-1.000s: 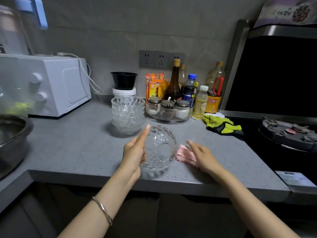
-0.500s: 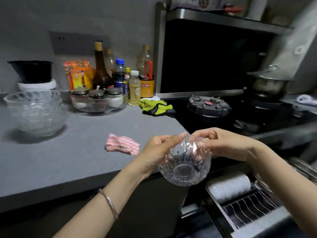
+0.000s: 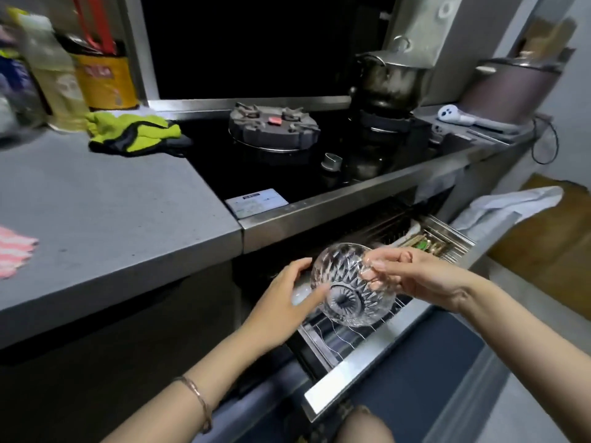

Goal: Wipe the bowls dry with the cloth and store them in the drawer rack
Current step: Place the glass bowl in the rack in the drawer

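Step in hand: storing. Judging by where the bowl is held, wiping of this one looks finished and it is on its way into the rack.
Glass bowl [image 3: 347, 295]: in the air just above the near end of the drawer rack [image 3: 335, 335], tipped on its side with the foot facing the camera and the mouth turned away.
Right hand [image 3: 415, 279]: pinches the bowl's rim on its right side, thumb and fingertips closed on the glass.
Left hand [image 3: 287, 302]: spread wide, the fingers nearly straight, touching the bowl's left flank as a steadying support.
Drawer rack: pulled out below the stove, with bare wire prongs under the bowl and a cutlery tray [image 3: 428, 244] at the far end.
Cloth [image 3: 14, 252]: lies on the counter [image 3: 128, 219] at far left, well apart from both hands.
Next move: probably lower the bowl between two prongs, keeping it on edge, and let go only once the wires carry it. Cut glass on wire could slip or chip.
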Available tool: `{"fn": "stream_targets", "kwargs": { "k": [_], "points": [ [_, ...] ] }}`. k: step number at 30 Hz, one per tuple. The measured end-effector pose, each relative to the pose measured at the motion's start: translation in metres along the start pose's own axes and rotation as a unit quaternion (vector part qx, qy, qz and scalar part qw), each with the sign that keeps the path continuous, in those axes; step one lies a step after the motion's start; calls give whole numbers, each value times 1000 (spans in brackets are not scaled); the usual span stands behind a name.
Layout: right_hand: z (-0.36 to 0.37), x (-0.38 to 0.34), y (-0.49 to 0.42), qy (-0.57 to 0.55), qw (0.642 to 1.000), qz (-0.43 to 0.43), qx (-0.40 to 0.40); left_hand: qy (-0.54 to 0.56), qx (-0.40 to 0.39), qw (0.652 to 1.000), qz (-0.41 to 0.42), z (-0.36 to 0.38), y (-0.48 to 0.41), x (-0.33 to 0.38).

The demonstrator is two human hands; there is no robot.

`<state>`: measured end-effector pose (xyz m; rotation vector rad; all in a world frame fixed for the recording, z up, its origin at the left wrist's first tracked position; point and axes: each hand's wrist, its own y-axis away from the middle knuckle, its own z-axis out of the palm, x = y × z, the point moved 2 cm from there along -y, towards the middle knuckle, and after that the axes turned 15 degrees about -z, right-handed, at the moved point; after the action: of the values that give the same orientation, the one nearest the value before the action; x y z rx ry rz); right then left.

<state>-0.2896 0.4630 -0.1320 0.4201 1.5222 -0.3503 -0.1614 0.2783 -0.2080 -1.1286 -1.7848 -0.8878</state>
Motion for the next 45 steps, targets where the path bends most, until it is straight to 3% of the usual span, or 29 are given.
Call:
{"fn": "stream_targets", "kwargs": {
  "k": [6,13,19,27,31,39,45],
  "points": [
    [-41,67,-28,-42,987,98,123,-233,-3,972,-14,51,-46,-63],
    [-67,148,-66,-24,973,223,58,-342,-16,939,-14,81,-88,-116],
    [-75,189,-86,-38,957,287,13,-356,-20,934,-17,90,-97,-137],
    [-59,217,-108,23,933,360,-1,-350,-25,936,-23,92,-98,-138],
    [-47,228,-111,60,927,371,-3,-346,-21,938,-22,92,-98,-138],
    [-43,230,-109,27,922,387,23,-356,-11,934,-12,93,-100,-141],
    [-39,228,-107,40,920,389,-3,-365,-23,930,-21,94,-100,-140]
  ]
}}
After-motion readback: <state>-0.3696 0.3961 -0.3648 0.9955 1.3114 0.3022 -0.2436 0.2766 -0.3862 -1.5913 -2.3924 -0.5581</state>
